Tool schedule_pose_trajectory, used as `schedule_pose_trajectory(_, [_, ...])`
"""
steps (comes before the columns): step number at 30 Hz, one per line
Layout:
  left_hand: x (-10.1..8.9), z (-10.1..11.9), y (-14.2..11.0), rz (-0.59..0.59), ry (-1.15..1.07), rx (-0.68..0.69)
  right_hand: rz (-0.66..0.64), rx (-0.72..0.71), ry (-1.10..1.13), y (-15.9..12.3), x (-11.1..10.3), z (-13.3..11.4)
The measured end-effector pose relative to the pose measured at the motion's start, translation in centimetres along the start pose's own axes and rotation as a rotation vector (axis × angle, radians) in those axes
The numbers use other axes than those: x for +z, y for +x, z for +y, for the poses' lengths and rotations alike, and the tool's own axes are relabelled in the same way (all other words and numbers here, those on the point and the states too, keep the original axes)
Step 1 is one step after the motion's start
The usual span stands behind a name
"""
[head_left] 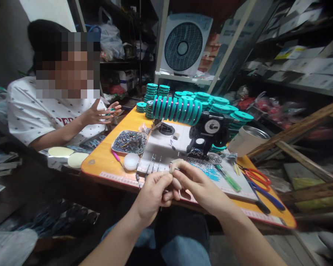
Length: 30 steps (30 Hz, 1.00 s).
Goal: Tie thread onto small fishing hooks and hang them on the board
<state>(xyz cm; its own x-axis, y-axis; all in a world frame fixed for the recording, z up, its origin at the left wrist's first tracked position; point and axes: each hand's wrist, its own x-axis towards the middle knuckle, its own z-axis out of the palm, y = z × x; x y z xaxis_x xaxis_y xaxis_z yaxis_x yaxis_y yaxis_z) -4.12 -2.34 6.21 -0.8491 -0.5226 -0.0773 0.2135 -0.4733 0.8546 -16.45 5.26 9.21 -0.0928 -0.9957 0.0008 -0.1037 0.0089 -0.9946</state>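
My left hand (157, 192) and my right hand (195, 183) meet over the table's near edge, both closed in a pinch. Whatever small piece sits between their fingertips is too hidden to name. Just beyond them, several thin wire-like pieces (153, 162) lie on the white board (166, 149). Right of the fingers, blue slender bits (209, 171) are spread out beside a green-handled tool (229, 179). A tray of small dark metal parts (130, 142) stands to the left, with a round white tub (131, 162) and a pink-handled tool (116, 156) near it.
Teal spools (177, 109) form a row on a black machine (209, 129); more are stacked behind. A beige can (248, 140), orange-handled pliers (256, 177) and blue-handled pliers (269, 195) occupy the right side. Across the left corner sits a person (63, 122), hands raised. Wooden bars (299, 125) slant at right.
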Motion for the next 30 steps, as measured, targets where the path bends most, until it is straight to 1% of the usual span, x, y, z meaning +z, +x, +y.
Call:
schedule_pose_trajectory(2, [-0.1, 0.1, 0.2, -0.001, 0.054, 0.035, 0.090, -0.070, -0.255, -0.3, -0.5, -0.9])
schedule_pose_trajectory(4, [0.2, 0.5, 0.7, 0.027, 0.135, 0.098, 0.178, -0.137, -0.518, -0.7, -0.8, -1.9])
schedule_pose_trajectory(6, [0.7, 0.9, 1.5, 0.044, 0.177, 0.154, 0.209, -0.151, -0.675, -1.1, -1.1, -2.8])
schedule_pose_trajectory(8, [1.5, 1.5, 2.4, 0.015, 0.141, 0.184, 0.206, -0.152, -0.732, -1.6, -1.3, -3.4])
schedule_pose_trajectory(10, [2.1, 1.9, 3.2, -0.018, 0.067, 0.219, 0.171, -0.145, -0.749, -2.0, -1.6, -3.8])
schedule_pose_trajectory(13, [2.4, 2.4, 3.7, -0.027, -0.012, 0.245, 0.030, -0.043, -0.744, -2.6, -2.5, -4.1])
schedule_pose_trajectory(14, [2.3, 2.5, 3.7, -0.034, -0.021, 0.236, 0.020, 0.001, -0.729, -2.6, -3.0, -4.2])
schedule_pose_trajectory(15, [2.2, 2.6, 3.6, -0.042, -0.024, 0.224, 0.060, 0.025, -0.692, -2.5, -3.4, -4.3])
schedule_pose_trajectory(16, [2.1, 2.8, 3.6, -0.049, -0.026, 0.212, 0.146, 0.023, -0.618, -2.1, -3.8, -4.4])
schedule_pose_trajectory(18, [1.9, 3.0, 3.5, -0.057, -0.018, 0.196, 0.333, -0.022, -0.350, -1.0, -4.4, -4.6])
schedule_pose_trajectory(19, [1.9, 3.1, 3.6, -0.057, -0.009, 0.190, 0.369, -0.033, -0.179, -0.3, -4.6, -4.8])
schedule_pose_trajectory(20, [1.8, 3.2, 3.6, -0.056, -0.001, 0.189, 0.337, -0.019, -0.018, 0.5, -4.7, -5.0])
schedule_pose_trajectory(21, [1.8, 3.2, 3.7, -0.052, 0.008, 0.189, 0.262, 0.011, 0.127, 1.4, -4.8, -5.2])
schedule_pose_trajectory(23, [1.9, 3.3, 3.8, -0.039, 0.021, 0.194, 0.092, 0.074, 0.341, 2.8, -4.6, -5.5])
schedule_pose_trajectory(24, [2.0, 3.3, 3.8, -0.029, 0.024, 0.197, 0.049, 0.092, 0.419, 3.5, -4.5, -5.6])
schedule_pose_trajectory(25, [2.0, 3.2, 3.9, -0.022, 0.025, 0.197, 0.040, 0.101, 0.487, 4.0, -4.3, -5.6])
schedule_pose_trajectory(27, [2.1, 3.0, 3.9, -0.007, 0.025, 0.189, 0.093, 0.114, 0.580, 4.7, -3.9, -5.4])
schedule_pose_trajectory(30, [2.1, 2.8, 3.8, 0.017, 0.017, 0.161, 0.177, 0.129, 0.622, 5.2, -3.3, -4.8])
